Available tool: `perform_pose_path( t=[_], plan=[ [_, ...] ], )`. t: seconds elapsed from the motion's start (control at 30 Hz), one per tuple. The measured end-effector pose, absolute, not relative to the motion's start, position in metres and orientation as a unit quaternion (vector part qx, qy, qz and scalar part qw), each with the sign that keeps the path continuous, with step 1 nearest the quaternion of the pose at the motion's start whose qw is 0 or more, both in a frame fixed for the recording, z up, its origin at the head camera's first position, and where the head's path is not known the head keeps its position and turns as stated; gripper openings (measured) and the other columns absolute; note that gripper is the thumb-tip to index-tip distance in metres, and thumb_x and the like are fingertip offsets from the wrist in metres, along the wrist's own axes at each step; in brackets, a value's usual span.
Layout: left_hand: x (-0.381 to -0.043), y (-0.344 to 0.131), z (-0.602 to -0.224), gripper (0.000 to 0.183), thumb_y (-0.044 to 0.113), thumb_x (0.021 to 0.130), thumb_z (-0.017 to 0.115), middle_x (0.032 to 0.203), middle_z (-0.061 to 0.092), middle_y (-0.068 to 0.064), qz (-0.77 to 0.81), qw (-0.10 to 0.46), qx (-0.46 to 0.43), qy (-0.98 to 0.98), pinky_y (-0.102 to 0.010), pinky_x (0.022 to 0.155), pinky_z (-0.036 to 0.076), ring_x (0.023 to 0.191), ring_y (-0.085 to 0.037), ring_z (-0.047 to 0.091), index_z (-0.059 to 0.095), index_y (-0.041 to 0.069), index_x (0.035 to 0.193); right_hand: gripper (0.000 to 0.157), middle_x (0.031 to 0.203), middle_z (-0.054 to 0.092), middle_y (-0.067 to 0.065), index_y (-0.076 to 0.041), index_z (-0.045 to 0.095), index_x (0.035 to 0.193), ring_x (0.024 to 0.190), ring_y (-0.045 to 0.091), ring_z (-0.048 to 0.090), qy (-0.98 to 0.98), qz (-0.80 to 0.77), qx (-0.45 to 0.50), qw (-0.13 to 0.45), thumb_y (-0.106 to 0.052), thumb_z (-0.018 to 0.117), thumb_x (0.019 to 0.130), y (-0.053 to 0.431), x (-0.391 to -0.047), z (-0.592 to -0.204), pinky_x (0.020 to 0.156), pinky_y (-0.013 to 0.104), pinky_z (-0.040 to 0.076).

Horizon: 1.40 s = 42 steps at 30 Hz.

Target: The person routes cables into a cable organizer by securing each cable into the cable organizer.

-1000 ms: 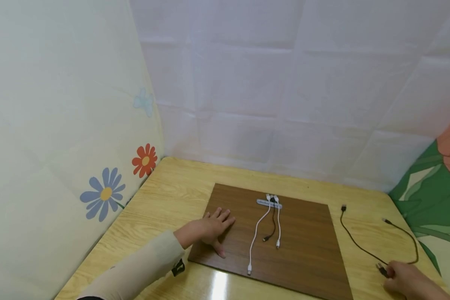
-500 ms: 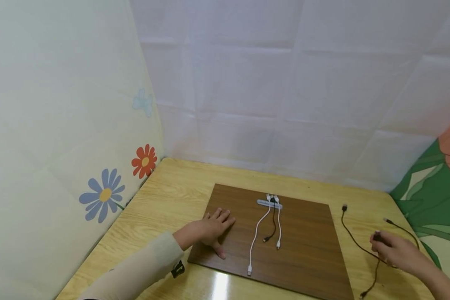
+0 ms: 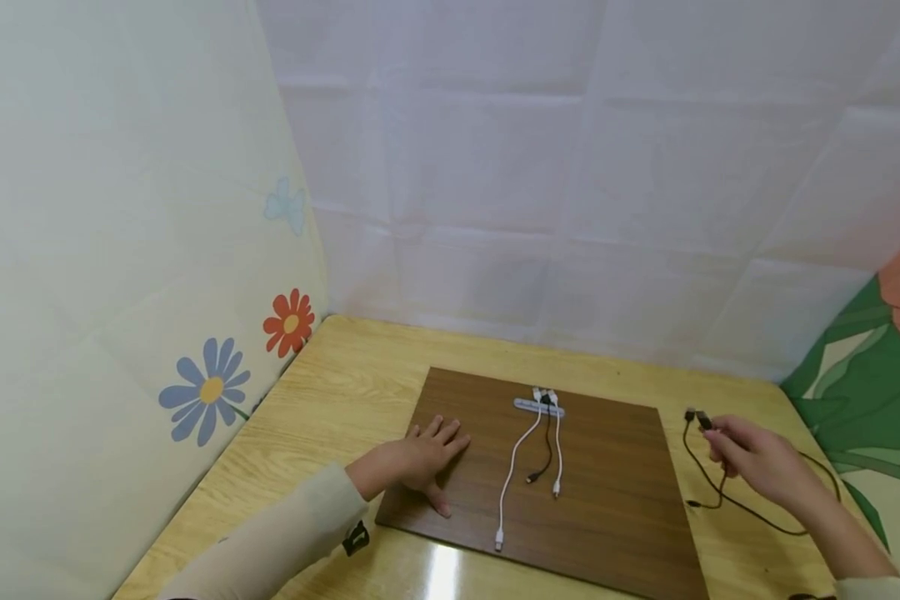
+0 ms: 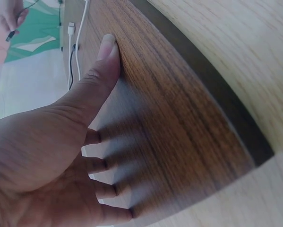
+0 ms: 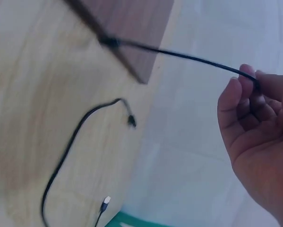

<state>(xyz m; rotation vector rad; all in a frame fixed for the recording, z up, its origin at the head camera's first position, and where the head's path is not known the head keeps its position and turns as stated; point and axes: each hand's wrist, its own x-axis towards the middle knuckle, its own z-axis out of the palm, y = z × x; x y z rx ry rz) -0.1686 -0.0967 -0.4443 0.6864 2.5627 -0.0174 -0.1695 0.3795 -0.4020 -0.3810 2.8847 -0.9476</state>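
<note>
Short black cable moved toward board, pinched at plug by right fingers; left fingers spread.

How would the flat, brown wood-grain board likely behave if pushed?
The board looks stiff, judging by its solid-looking dark edge. Lying low and broad, it seems unlikely to tip. The left hand spread on it might hinder sliding.
</note>
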Motion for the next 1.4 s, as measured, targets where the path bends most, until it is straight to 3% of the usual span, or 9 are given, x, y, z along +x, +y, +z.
perform_pose_path(
  t=[0.13, 0.3, 0.63, 0.9, 1.0, 1.1, 1.2, 1.27, 1.4],
  plan=[
    [-0.169, -0.096, -0.446, 0.12, 0.065, 0.069, 0.081, 0.169, 0.01, -0.012, -0.007, 0.24, 0.251, 0.938, -0.061, 0.12, 0.022, 0.155, -0.039, 0.008, 0.02, 0.021, 0.163, 0.03, 0.078, 0.058, 0.002, 0.0, 0.06, 0.116, 0.062, 0.011, 0.055, 0.946, -0.296, -0.134, 0.007, -0.023, 0.043, 0.11, 0.368, -0.176, -0.394, 0.052, 0.028, 0.046],
    [-0.171, -0.094, -0.446, 0.12, 0.065, 0.07, 0.08, 0.17, 0.008, -0.012, -0.001, 0.246, 0.257, 0.935, -0.061, 0.12, 0.02, 0.155, -0.039, 0.006, 0.018, 0.021, 0.163, 0.023, 0.074, 0.059, -0.003, -0.002, 0.062, 0.114, 0.057, 0.008, 0.053, 0.941, -0.295, -0.156, -0.05, -0.022, 0.052, 0.107, 0.353, -0.183, -0.39, 0.047, 0.027, 0.043],
    [-0.17, -0.093, -0.443, 0.12, 0.066, 0.069, 0.08, 0.169, 0.011, -0.011, -0.007, 0.244, 0.259, 0.934, -0.06, 0.12, 0.024, 0.154, -0.039, 0.01, 0.02, 0.021, 0.163, 0.027, 0.072, 0.058, 0.001, -0.011, 0.062, 0.101, 0.055, 0.014, 0.049, 0.924, -0.343, -0.164, -0.04, -0.034, 0.05, 0.107, 0.311, -0.197, -0.381, 0.047, 0.03, 0.041],
    [-0.173, -0.092, -0.438, 0.115, 0.063, 0.07, 0.083, 0.169, 0.015, -0.011, 0.008, 0.239, 0.256, 0.936, -0.06, 0.118, 0.028, 0.154, -0.039, 0.015, 0.027, 0.022, 0.161, 0.025, 0.071, 0.061, -0.001, -0.013, 0.063, 0.093, 0.058, 0.014, 0.052, 0.909, -0.365, -0.191, -0.055, -0.031, 0.053, 0.106, 0.282, -0.208, -0.377, 0.051, 0.029, 0.043],
    [-0.178, -0.089, -0.435, 0.103, 0.062, 0.075, 0.081, 0.166, 0.024, -0.012, 0.017, 0.228, 0.256, 0.939, -0.058, 0.116, 0.032, 0.152, -0.04, 0.022, 0.036, 0.019, 0.158, 0.025, 0.072, 0.061, 0.0, -0.011, 0.062, 0.093, 0.058, 0.013, 0.053, 0.904, -0.375, -0.196, -0.056, -0.03, 0.053, 0.106, 0.274, -0.211, -0.376, 0.052, 0.028, 0.045],
    [-0.185, -0.084, -0.434, 0.08, 0.059, 0.083, 0.076, 0.156, 0.043, -0.011, 0.03, 0.202, 0.259, 0.944, -0.051, 0.113, 0.04, 0.144, -0.036, 0.039, 0.053, 0.016, 0.146, 0.025, 0.072, 0.061, 0.003, -0.01, 0.062, 0.093, 0.058, 0.013, 0.053, 0.897, -0.393, -0.195, -0.051, -0.029, 0.054, 0.106, 0.264, -0.213, -0.375, 0.052, 0.029, 0.047],
    [-0.191, -0.079, -0.438, 0.053, 0.054, 0.09, 0.071, 0.134, 0.061, -0.006, 0.045, 0.165, 0.272, 0.947, -0.041, 0.103, 0.05, 0.123, -0.026, 0.058, 0.065, 0.016, 0.127, 0.025, 0.073, 0.062, 0.005, -0.008, 0.062, 0.095, 0.059, 0.017, 0.055, 0.889, -0.412, -0.197, -0.037, -0.029, 0.054, 0.106, 0.252, -0.216, -0.375, 0.052, 0.032, 0.049],
    [-0.194, -0.074, -0.44, 0.039, 0.049, 0.094, 0.069, 0.12, 0.066, -0.001, 0.054, 0.138, 0.284, 0.947, -0.036, 0.093, 0.054, 0.11, -0.019, 0.063, 0.068, 0.018, 0.118, 0.026, 0.074, 0.061, 0.004, -0.008, 0.062, 0.095, 0.059, 0.019, 0.056, 0.884, -0.421, -0.203, -0.028, -0.029, 0.053, 0.106, 0.243, -0.219, -0.375, 0.053, 0.034, 0.05],
    [-0.199, -0.058, -0.44, 0.036, 0.04, 0.099, 0.064, 0.122, 0.067, 0.001, 0.075, 0.086, 0.307, 0.945, -0.033, 0.091, 0.055, 0.111, -0.016, 0.064, 0.065, 0.017, 0.127, 0.026, 0.074, 0.062, 0.003, -0.011, 0.062, 0.095, 0.06, 0.022, 0.056, 0.876, -0.433, -0.212, -0.022, -0.032, 0.054, 0.106, 0.227, -0.222, -0.374, 0.053, 0.035, 0.05]
  ],
)
